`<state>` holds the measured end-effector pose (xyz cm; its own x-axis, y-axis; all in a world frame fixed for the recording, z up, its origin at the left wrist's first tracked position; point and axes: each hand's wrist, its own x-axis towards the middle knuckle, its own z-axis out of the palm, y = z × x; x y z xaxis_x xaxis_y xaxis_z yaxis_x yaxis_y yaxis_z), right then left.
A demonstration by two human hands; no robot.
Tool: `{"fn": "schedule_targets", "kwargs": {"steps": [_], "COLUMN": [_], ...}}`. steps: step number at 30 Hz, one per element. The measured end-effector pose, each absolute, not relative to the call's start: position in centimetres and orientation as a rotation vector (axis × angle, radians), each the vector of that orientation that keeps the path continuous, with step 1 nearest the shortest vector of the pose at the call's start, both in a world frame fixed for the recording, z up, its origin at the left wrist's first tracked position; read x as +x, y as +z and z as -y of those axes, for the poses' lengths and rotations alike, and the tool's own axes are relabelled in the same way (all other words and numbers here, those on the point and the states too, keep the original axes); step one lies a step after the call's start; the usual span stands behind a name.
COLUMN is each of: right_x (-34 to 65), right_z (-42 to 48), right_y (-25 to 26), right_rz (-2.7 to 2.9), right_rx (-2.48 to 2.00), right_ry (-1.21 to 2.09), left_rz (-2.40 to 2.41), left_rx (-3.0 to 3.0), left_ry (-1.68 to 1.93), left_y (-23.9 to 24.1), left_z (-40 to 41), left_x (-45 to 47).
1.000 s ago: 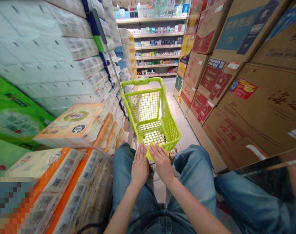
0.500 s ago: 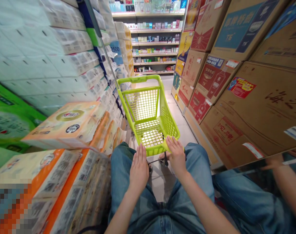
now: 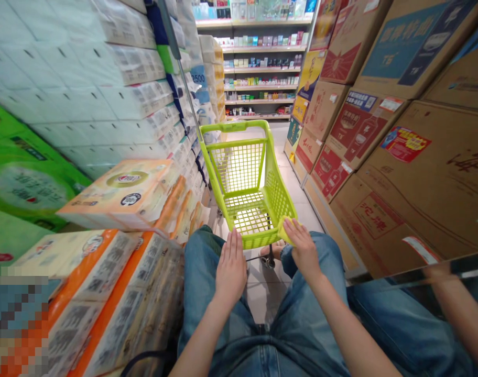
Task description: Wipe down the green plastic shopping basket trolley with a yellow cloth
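Note:
A lime-green plastic shopping cart [image 3: 242, 167] stands in the aisle just in front of my knees, its basket empty. My right hand [image 3: 304, 247] presses a small yellow cloth [image 3: 283, 226] against the near right corner of the cart's rim, fingers lying over the cloth. My left hand [image 3: 231, 262] lies flat and open on my left jeans knee, fingertips close to the cart's near rim, holding nothing. The cart's handle [image 3: 233, 125] is on the far side.
Stacked tissue and paper packs [image 3: 121, 193] wall the left side. Cardboard cartons [image 3: 380, 157] are piled on the right. Stocked shelves [image 3: 258, 68] close the aisle's far end. Pale floor tiles [image 3: 292, 186] run between. A shiny panel [image 3: 439, 272] at lower right reflects an arm.
My right hand slid the yellow cloth from the middle of the cart's near rim to its right corner. My left hand came off the cloth and settled on my knee.

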<state>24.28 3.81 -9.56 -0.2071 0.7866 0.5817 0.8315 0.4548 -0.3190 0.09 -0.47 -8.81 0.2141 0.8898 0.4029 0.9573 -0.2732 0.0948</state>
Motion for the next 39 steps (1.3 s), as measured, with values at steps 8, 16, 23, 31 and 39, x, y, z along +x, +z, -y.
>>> {"fn": "schedule_targets", "kwargs": {"steps": [8, 16, 23, 31, 39], "right_x": [17.2, 14.5, 25.0, 16.8, 14.5], "right_z": [-3.1, -1.9, -4.1, -2.6, -1.7], "right_y": [-8.6, -8.0, -9.1, -9.1, -8.6], "right_rz": [1.897, 2.168, 1.981, 1.949, 2.128], "right_rx": [-1.430, -1.205, -1.405, -1.413, -1.225], "right_ry": [0.042, 0.057, -0.046, -0.048, 0.043], "left_rz": [1.789, 1.787, 1.788, 1.797, 1.798], "left_rx": [-2.327, -2.356, -2.336, -2.340, -2.347], "left_ry": [-0.656, -0.672, -0.653, -0.660, -0.684], "left_y": [-8.9, -8.7, -8.5, -8.7, -8.7], "left_z": [0.4, 0.6, 0.6, 0.5, 0.6], "left_x": [-0.1, -0.2, 0.0, 0.0, 0.0]}}
